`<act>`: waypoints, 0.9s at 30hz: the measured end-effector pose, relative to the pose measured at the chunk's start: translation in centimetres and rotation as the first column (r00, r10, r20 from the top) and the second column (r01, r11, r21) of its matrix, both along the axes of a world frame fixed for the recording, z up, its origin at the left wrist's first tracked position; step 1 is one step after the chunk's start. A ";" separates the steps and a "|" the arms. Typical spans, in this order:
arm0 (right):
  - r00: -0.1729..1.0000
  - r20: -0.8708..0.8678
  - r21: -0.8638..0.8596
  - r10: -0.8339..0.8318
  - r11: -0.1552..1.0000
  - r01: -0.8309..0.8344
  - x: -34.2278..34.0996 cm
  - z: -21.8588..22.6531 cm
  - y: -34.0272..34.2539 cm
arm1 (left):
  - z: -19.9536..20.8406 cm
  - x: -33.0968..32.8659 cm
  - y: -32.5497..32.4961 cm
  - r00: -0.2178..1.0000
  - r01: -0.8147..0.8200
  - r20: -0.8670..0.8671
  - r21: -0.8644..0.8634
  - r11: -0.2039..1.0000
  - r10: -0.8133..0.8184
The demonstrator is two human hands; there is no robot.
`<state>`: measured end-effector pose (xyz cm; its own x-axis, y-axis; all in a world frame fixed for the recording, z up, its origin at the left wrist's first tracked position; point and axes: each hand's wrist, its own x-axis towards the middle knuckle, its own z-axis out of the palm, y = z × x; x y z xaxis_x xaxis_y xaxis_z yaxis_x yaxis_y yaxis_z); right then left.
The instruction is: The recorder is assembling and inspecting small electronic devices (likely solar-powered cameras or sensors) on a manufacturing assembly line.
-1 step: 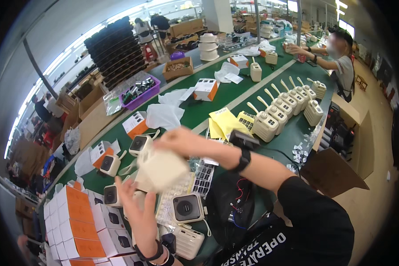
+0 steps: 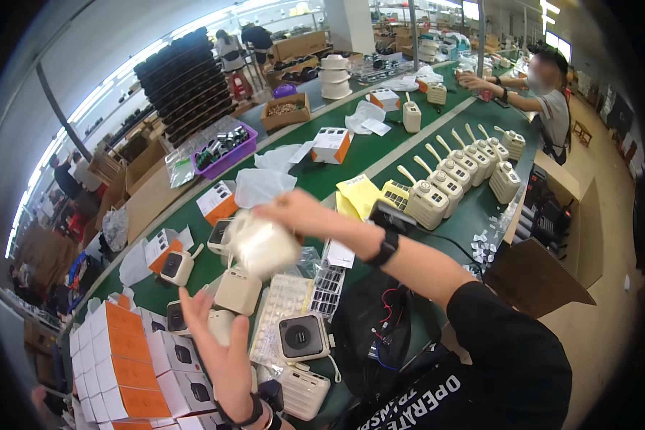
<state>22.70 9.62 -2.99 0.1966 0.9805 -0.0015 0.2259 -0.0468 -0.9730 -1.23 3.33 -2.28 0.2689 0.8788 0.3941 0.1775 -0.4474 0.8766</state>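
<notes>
This is an electronics factory floor: a long green workbench (image 2: 330, 179) carries a row of near-identical cream jerrycan-shaped devices (image 2: 428, 202), and white-and-orange cartons (image 2: 129, 351) stand stacked at the near left. A purple basket (image 2: 229, 159) of loose parts (image 2: 229, 141), a tall stack of black trays (image 2: 186, 86), a co-worker (image 2: 555, 111) at the same bench and bright ceiling tube lights (image 2: 551, 8) show it too.

1. Green-topped bench (image 2: 385, 166): under right hand (image 2: 294, 212), extending away beyond it.
2. Pale column (image 2: 348, 29): far beyond right hand.
3. Tan floor (image 2: 613, 222): right of right hand.
4. Wooden stool (image 2: 583, 133): beyond right hand, far right, on floor.
5. Ceiling tubes (image 2: 550, 8): lit, above right hand.
</notes>
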 end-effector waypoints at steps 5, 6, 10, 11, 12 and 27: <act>0.604 0.561 0.211 -0.567 0.803 0.557 9.7 -6.4 9.5 | 1.7 -2.7 -2.4 0.998 0.049 0.022 0.206 0.977 -0.055; 0.571 0.568 0.199 -0.592 0.773 0.603 11.5 -7.7 10.4 | 1.9 -3.0 -2.5 0.998 0.043 0.032 0.213 0.976 -0.051; 0.480 0.642 0.260 -0.598 0.758 0.598 11.7 -9.6 11.4 | 1.8 -4.3 -2.4 1.000 0.012 0.024 0.299 0.954 -0.020; 0.336 0.713 0.449 -0.615 0.769 0.455 10.3 -9.5 11.7 | 1.6 -4.8 -2.1 0.998 -0.032 0.067 0.275 0.961 0.014; 0.299 0.705 0.532 -0.642 0.759 0.375 9.2 -9.4 11.9 | 1.7 -4.9 -1.9 0.993 -0.057 0.116 0.253 0.966 0.029; 0.841 0.501 0.028 -0.204 0.975 0.220 -5.1 -15.6 18.2 | 1.5 -5.8 -1.0 0.993 -0.075 0.107 0.272 0.959 0.047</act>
